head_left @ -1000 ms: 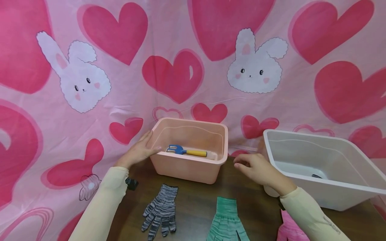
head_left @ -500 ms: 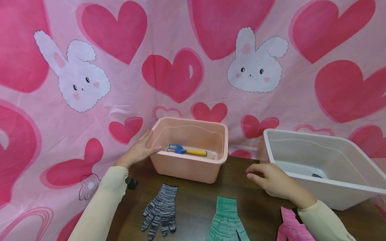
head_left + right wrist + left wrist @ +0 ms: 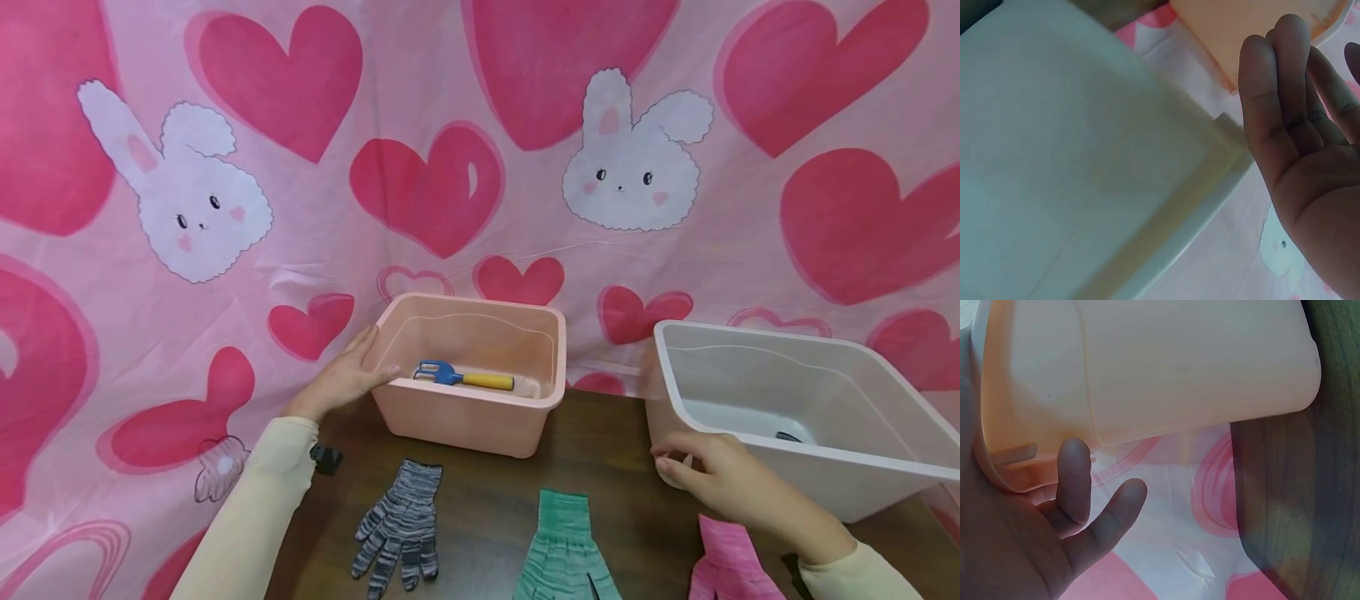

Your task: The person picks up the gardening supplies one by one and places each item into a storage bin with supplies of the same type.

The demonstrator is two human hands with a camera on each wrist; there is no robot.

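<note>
Pink bin [image 3: 457, 423] on tbl [image 3: 483, 500], L hand [image 3: 341, 382] gripping its rim; fork [image 3: 467, 377] already in. R hand [image 3: 716, 475] empty, fingers loosely bent, by gray bin [image 3: 847, 487]. 3 gloves [image 3: 566, 546] out, in neither bin.

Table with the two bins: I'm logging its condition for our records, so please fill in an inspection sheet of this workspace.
Surface: dark wooden table.
Job's things: peach bin with a blue-and-yellow hand fork inside; white bin with a small dark item, unclear what.
Clutter: grey glove, green glove and pink glove lie loose before the bins.
Hands: left hand rests on the peach bin's front left corner; right hand is by the white bin, holding nothing.
Cables: nothing seen.
Surroundings: pink backdrop with hearts and rabbits.
</note>
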